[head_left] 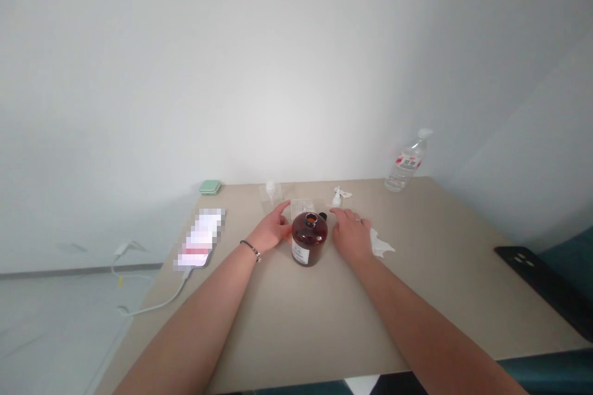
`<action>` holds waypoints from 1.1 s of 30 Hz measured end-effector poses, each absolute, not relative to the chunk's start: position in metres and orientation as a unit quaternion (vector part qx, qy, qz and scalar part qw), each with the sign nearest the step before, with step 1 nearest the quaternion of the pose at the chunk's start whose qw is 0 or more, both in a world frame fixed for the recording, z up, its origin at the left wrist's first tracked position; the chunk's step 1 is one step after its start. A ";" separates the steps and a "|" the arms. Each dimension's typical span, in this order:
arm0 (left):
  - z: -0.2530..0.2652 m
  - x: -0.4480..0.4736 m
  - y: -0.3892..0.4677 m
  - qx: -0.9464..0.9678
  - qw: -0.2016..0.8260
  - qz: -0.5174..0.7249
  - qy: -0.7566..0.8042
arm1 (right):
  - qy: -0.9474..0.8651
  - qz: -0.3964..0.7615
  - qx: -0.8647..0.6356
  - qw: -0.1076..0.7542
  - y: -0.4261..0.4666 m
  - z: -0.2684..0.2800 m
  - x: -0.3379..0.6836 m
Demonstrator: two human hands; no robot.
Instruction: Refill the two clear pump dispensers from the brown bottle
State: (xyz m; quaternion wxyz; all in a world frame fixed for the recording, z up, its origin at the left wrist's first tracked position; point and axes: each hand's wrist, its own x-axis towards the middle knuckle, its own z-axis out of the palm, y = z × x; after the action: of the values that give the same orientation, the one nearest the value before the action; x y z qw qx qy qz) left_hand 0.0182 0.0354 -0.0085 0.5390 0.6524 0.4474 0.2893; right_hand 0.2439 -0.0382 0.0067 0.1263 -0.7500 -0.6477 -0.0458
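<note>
A dark brown glass bottle [315,247] with a white label stands upright on the table, its mouth uncovered. My left hand [269,229] is beside its left side, index finger stretched out and thumb close to the glass; whether it touches is unclear. To the right of the bottle, my right hand [351,231] lies palm down with the fingers extended and nothing held. Behind the bottle are a small black cap [323,216], partly hidden, and a clear plastic tray [302,204]. A small white dropper-tipped bottle [336,199] sits beyond my right fingers.
A crumpled white tissue [380,244] lies by my right wrist. Farther off are a clear water bottle [405,166], a green case [210,187] and a white-capped clear pouch [271,194]. A cabled phone [201,241] is at left; a black phone-like object [528,271] lies at right.
</note>
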 end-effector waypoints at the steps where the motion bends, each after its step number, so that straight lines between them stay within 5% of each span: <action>1: -0.008 0.019 0.035 0.655 0.532 0.291 0.451 | -0.641 -0.044 -0.754 0.141 -0.039 0.007 0.246; 5: -0.009 0.019 0.035 0.661 0.514 0.299 0.457 | -0.627 -0.063 -0.755 0.180 -0.040 0.014 0.255; 11: -0.010 0.020 0.037 0.673 0.497 0.295 0.462 | -0.698 -0.065 -0.712 0.027 -0.010 0.041 0.270; 16: -0.008 0.020 0.037 0.680 0.489 0.296 0.460 | -0.722 -0.041 -0.690 -0.011 0.028 0.062 0.284; 33: -0.021 0.018 0.042 0.680 0.499 0.315 0.434 | -0.628 0.056 -0.775 0.042 0.083 0.028 0.326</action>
State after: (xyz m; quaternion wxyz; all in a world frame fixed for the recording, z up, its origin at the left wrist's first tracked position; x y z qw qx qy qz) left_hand 0.0185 0.0424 -0.0209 0.4994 0.6804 0.4340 0.3149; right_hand 0.3265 0.0825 0.0283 0.0422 -0.7752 -0.6279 0.0557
